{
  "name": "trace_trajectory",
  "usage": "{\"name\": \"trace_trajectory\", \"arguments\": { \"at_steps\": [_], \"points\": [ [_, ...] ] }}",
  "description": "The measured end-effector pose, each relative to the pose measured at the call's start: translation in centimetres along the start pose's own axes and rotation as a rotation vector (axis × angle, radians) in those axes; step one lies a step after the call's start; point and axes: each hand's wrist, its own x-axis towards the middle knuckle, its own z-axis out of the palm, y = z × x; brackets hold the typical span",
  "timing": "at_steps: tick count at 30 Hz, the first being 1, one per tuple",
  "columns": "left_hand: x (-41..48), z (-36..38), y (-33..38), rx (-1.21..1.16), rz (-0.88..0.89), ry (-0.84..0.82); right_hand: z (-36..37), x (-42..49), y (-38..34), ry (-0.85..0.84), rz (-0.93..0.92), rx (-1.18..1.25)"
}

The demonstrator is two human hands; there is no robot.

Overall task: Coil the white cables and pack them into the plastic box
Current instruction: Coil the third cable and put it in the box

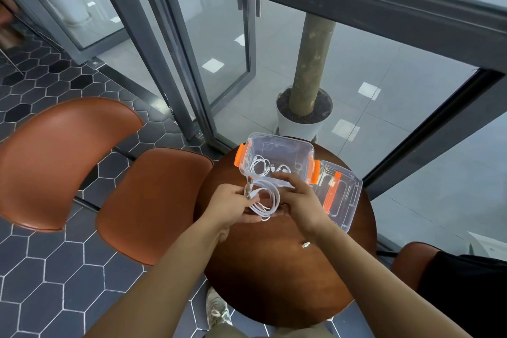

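round wooden table [274, 277]: small top, much of its far half taken up. the near half is the only open room for moving, and both forearms cross it.

plastic box [285, 140]: open, at the far rim of the table, orange latches at both ends. one coiled cable [258, 166] already lies inside, left of centre; the right of the floor looks free. risk: the box is near the edge, so a push while loading could slide it off.

lid [347, 195]: lies flat just right of the box, its outer edge close to the right rim. a sweep of the right forearm could knock it off.

left hand [227, 204]: fingers curled, pinching the plug ends and one side of the coil.

right hand [300, 200]: back up, fingers reaching forward over the coil toward the box's near wall. whether it grips the loops cannot be told.

white cable coil [270, 199]: held between the hands, just in front of the box. judged unsecured; if the left pinch slackens, the loops will spring open or snag on the box wall.

loose plug [305, 245]: alone on the table beside the right wrist, liable to be brushed off.
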Motion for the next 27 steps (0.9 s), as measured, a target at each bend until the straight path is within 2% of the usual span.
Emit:
{"name": "trace_trajectory", "arguments": {
  "at_steps": [3, 7, 11, 12, 16, 21, 24, 27],
  "points": [
    [0.0, -0.4, 0.2, 0.001, -0.008, 0.007, 0.0, -0.5, 0.0, -0.068, -0.090, 0.015],
    [-0.1, -0.4, 0.6, 0.029, 0.004, -0.036, 0.5, -1.2, -0.3, -0.087, -0.285, -0.291],
    [0.2, -0.6, 0.5, 0.057, -0.004, 0.043, 0.7, -0.9, -0.7, -0.067, -0.180, -0.065],
    [0.2, -0.6, 0.5, 0.071, 0.008, 0.050, 0.7, -0.8, -0.8, -0.049, -0.186, -0.078],
    [-0.1, -0.5, 0.3, 0.109, 0.038, 0.026, 0.9, -0.5, -0.1, -0.021, -0.379, -0.517],
    [-0.2, -0.9, 0.3, 0.070, 0.038, -0.027, 1.1, 0.1, 0.6, 0.034, -0.620, -0.720],
    [-0.3, -1.1, 0.2, 0.056, 0.035, -0.060, 1.4, 0.3, 1.1, 0.076, -0.569, -0.644],
    [-0.3, -1.4, -0.1, 0.021, 0.022, -0.022, 1.6, 0.2, 0.9, 0.160, -0.475, -0.397]
  ]
}}
